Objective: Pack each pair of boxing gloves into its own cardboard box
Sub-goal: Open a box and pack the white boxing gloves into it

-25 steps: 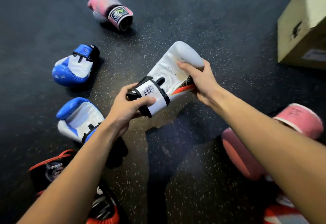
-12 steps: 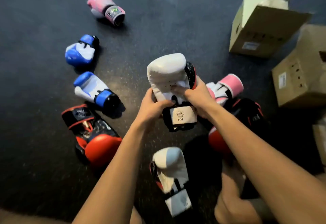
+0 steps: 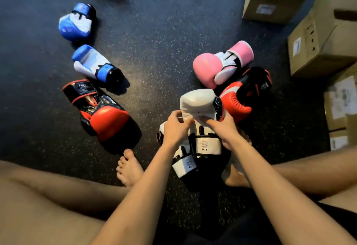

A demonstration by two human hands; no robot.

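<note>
Now that your view has swung to show the boxes [image 3: 316,38] at upper right, you've brought the white glove [image 3: 199,105] down onto its mate [image 3: 183,164] at lower centre. Your left hand [image 3: 176,127] and right hand [image 3: 225,129] both clamp it, so the pair looks ready for boxing.

"6OZ" on both white glove cuffs [image 3: 205,145] [image 3: 188,164]; box labels [image 3: 265,9] unreadable.

Both hands, left hand [image 3: 176,127] and right hand [image 3: 225,129], around white glove [image 3: 199,103]
</note>
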